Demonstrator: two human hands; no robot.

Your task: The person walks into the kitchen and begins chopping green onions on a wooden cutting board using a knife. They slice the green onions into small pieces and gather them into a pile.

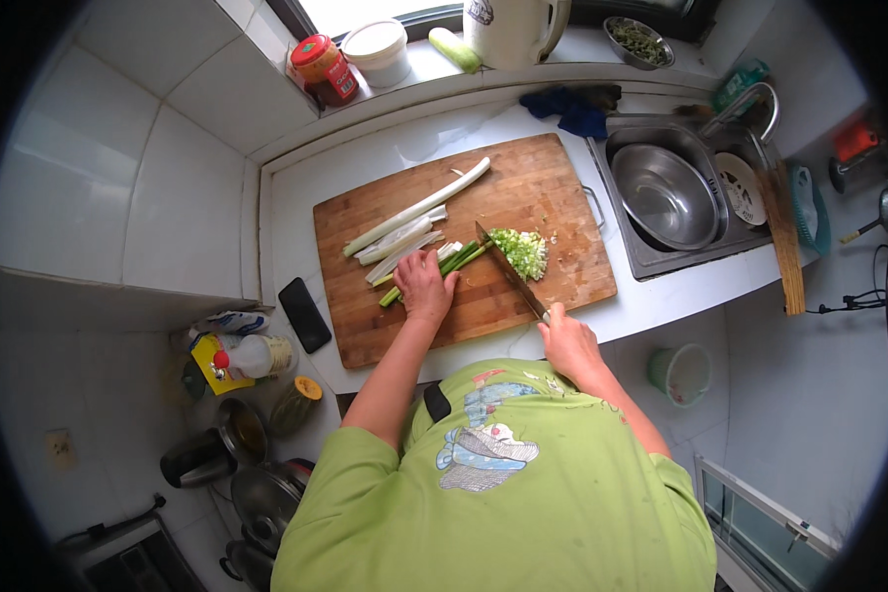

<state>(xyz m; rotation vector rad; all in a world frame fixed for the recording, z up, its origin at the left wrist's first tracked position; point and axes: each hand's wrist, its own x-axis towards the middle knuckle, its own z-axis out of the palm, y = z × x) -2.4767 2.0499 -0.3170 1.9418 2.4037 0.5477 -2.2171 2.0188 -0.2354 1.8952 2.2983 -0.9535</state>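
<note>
My left hand (pixel 423 287) presses a bunch of green onion stalks (pixel 455 259) down on a wooden cutting board (pixel 503 318). In my right hand (pixel 568 340) is the handle of a kitchen knife (pixel 514 275). Its blade slants across the board at the right-hand ends of the stalks. Just right of the blade lies a pile of chopped green onion (pixel 520 253). A long white leek-like stalk (pixel 422 207) rests farther back, with split white pieces (pixel 399 240) between it and my left hand. The palm hides part of the bunch.
A black smartphone (pixel 304 314) lies left of the board. To the right, a steel basin (pixel 666 198) sits in the double sink (pixel 640 263). A dark blue cloth (pixel 573 111) lies behind. Jars and a pitcher (pixel 509 33) line the sill. A cut squash (pixel 296 403) stands at lower left.
</note>
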